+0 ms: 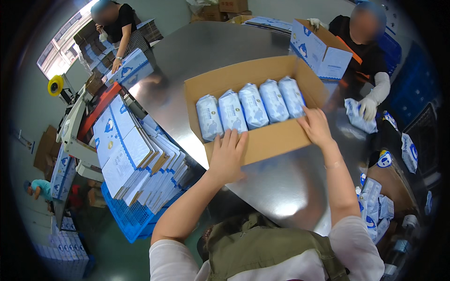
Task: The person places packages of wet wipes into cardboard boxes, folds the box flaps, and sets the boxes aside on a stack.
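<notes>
An open cardboard box [272, 142] stands on the metal table in front of me. Five-sided views aside, a single row of several pale blue wrapped packs [250, 105] fills its near part. My left hand [226, 152] lies over the near flap, fingers spread, its fingertips by the lower ends of the two leftmost packs. At the near right corner, my right hand [316, 126] is on the box's edge, its fingertips beside the rightmost pack. The underside of each hand is hidden, so the exact contact does not show fully.
Flattened printed cartons [132, 151] are stacked on a blue plastic crate [130, 214] at left, beside a carton-sealing machine [82, 140]. A gloved co-worker's hand [369, 109] holds a pack at right. Another person's hand [117, 65] touches a carton. Loose packs [372, 207] lie lower right.
</notes>
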The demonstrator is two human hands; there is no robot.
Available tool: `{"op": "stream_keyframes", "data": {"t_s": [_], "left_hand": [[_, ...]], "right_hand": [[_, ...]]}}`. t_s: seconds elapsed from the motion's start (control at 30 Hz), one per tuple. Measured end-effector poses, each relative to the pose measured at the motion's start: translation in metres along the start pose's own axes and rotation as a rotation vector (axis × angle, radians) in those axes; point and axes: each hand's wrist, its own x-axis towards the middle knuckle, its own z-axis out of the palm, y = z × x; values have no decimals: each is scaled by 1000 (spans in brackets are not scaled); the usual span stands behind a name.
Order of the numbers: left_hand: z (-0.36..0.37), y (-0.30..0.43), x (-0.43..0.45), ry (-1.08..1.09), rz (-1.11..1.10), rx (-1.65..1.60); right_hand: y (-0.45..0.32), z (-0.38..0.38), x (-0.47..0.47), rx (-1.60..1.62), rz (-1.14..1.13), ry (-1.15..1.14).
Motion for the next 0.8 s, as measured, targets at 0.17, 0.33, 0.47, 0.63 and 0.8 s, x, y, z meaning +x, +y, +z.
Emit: {"op": "stream_keyframes", "data": {"t_s": [0.17,0.33,0.47,0.63,0.8], "left_hand": [[-48,-72,-32,-227,190,-413],[-65,-85,30,34,87,-24],[-26,-110,23,380,164,-179],[-66,-199,-83,643,-300,62],[-80,-337,-208,284,-1597,236]], "right_hand": [[-54,-95,-139,389,-82,-176],[-37,-41,-266,587,300,322],[-82,40,-232,910,598,423],[-144,74,-161,1250,580,477],[-154,136,53,967,106,70]]}}
